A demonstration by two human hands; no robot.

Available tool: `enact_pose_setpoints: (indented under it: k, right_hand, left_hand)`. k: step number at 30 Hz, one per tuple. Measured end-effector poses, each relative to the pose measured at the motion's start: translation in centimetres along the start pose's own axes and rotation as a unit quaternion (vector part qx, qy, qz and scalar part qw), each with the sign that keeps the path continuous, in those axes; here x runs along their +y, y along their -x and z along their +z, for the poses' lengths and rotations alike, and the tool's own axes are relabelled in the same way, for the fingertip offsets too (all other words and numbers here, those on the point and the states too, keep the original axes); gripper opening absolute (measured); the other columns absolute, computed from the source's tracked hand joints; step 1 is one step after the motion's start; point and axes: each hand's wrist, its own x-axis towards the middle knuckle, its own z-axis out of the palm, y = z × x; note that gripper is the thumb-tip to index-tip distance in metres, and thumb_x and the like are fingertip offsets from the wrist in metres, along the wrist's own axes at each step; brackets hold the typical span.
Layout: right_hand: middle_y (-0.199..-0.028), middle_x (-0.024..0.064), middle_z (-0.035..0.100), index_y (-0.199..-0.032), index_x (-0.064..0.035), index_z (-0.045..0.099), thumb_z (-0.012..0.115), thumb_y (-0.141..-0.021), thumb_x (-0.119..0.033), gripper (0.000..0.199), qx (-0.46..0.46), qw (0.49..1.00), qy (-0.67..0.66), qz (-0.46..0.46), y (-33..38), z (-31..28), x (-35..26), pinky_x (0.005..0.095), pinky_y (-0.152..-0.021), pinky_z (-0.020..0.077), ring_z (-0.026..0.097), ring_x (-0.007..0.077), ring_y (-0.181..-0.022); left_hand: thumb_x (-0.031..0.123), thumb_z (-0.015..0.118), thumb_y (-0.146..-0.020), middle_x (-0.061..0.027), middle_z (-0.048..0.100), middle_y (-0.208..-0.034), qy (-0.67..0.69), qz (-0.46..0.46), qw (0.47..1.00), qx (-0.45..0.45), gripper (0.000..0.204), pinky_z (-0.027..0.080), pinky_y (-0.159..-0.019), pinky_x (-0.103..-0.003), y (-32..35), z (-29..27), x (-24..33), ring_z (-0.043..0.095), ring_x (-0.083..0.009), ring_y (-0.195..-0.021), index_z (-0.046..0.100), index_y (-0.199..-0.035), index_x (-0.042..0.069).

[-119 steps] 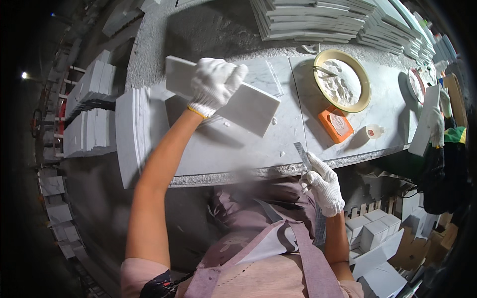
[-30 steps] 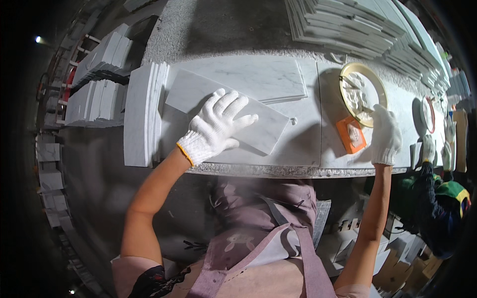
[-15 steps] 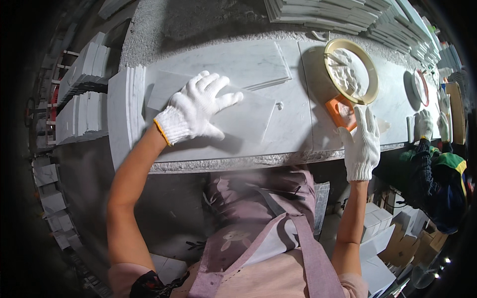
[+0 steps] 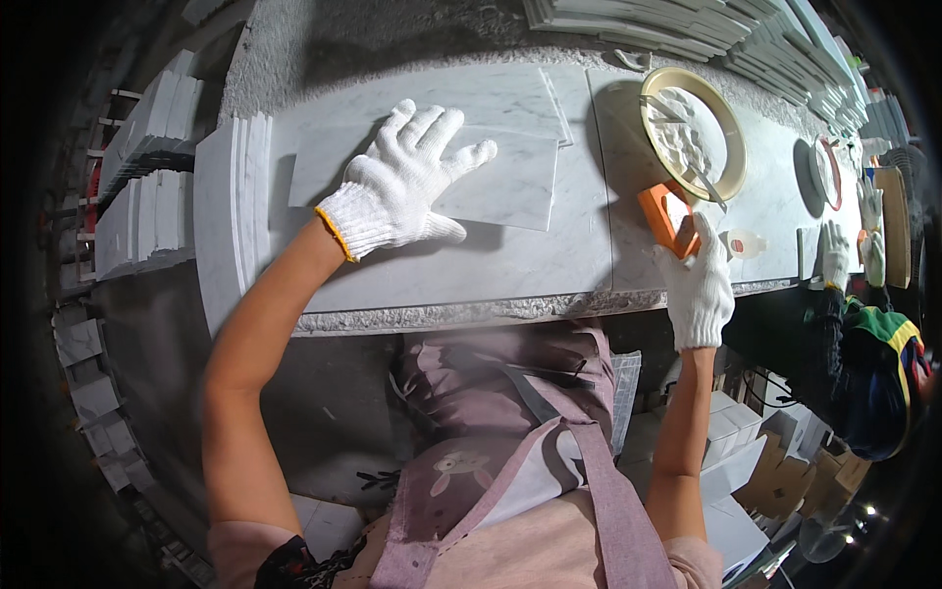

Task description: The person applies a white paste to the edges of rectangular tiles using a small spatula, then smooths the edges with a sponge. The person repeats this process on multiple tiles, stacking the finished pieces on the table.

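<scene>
My left hand (image 4: 404,182), in a white knit glove with a yellow cuff edge, lies spread over a thin rectangular marble tile (image 4: 520,182). That tile rests partly over other pale marble pieces (image 4: 491,93) on the bench. To the right, my right hand (image 4: 699,290), gloved the same way, has its thumb and fingers around an orange block (image 4: 659,214) with a whitish face. Just behind the block stands a cream-rimmed bowl (image 4: 738,137) holding white paste, with a flat metal spatula (image 4: 708,187) leaning in it. A small clear bottle (image 4: 746,243) lies beside my right hand.
Several stacked tiles (image 4: 638,29) stand along the far side. More tiles lean upright at the left (image 4: 231,206) and on a rack (image 4: 147,221). A co-worker's gloved hands (image 4: 836,255) and a red-rimmed bowl (image 4: 832,177) are at the far right.
The tile under my left hand has turned and slid slightly away from me, the hand moving with it. My right hand has closed around the orange block, which is now tilted.
</scene>
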Motion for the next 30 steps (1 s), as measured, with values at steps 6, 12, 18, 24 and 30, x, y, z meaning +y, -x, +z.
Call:
enact_pose_setpoints:
  k: [6,12,18,24,30]
  right_hand:
    - [-0.121,0.0180,0.070,-0.167,-0.0060,0.026,0.064,-0.106,-0.034,0.077,-0.141,0.907,-0.393,0.058,3.2,2.1,-6.1,0.0301,-0.070,0.0587,0.072,0.0197,-0.082]
    - [-0.133,0.0168,0.066,-0.169,-0.0052,0.021,0.061,-0.109,-0.034,0.078,-0.194,0.881,-0.428,0.059,3.7,5.1,-9.7,0.0326,-0.087,0.0569,0.065,0.0188,-0.100]
    - [-0.155,0.0197,0.053,-0.167,-0.0035,0.028,0.059,-0.110,-0.034,0.072,-0.162,0.902,-0.401,0.017,3.0,4.4,-10.9,0.0362,-0.114,0.0439,0.054,0.0257,-0.138]
    - [-0.141,0.0073,0.057,-0.168,-0.0072,0.026,0.059,-0.111,-0.027,0.069,-0.230,0.859,-0.431,0.153,4.3,4.9,-11.2,0.0267,-0.090,0.0533,0.061,0.0115,-0.102]
    - [-0.128,0.0099,0.067,-0.166,-0.0057,0.032,0.057,-0.112,-0.030,0.065,-0.226,0.919,-0.316,0.058,4.6,5.2,-10.0,0.0310,-0.092,0.0553,0.065,0.0155,-0.104]
  left_hand:
    - [0.068,0.081,-0.074,-0.0213,0.044,-0.155,-0.013,0.012,0.999,0.032,0.103,0.023,-0.128,-0.059,0.0,1.7,-0.3,0.039,-0.0385,-0.148,0.047,-0.160,0.024]
    - [0.059,0.090,-0.065,-0.0201,0.046,-0.153,0.019,0.013,0.998,0.057,0.106,0.028,-0.128,-0.055,0.3,1.5,-0.4,0.043,-0.0385,-0.145,0.052,-0.158,0.024]
    - [0.055,0.091,-0.064,-0.0199,0.047,-0.151,0.024,0.022,0.997,0.066,0.106,0.028,-0.127,-0.057,0.2,2.0,-0.7,0.044,-0.0383,-0.144,0.052,-0.157,0.024]
    - [0.058,0.089,-0.069,-0.0212,0.047,-0.152,0.023,0.023,0.998,0.060,0.102,0.027,-0.126,-0.059,0.4,2.2,-0.7,0.043,-0.0379,-0.145,0.049,-0.158,0.025]
    - [0.056,0.089,-0.070,-0.0211,0.047,-0.153,0.014,0.027,0.998,0.053,0.100,0.027,-0.126,-0.059,0.4,2.4,-0.8,0.043,-0.0373,-0.146,0.051,-0.157,0.026]
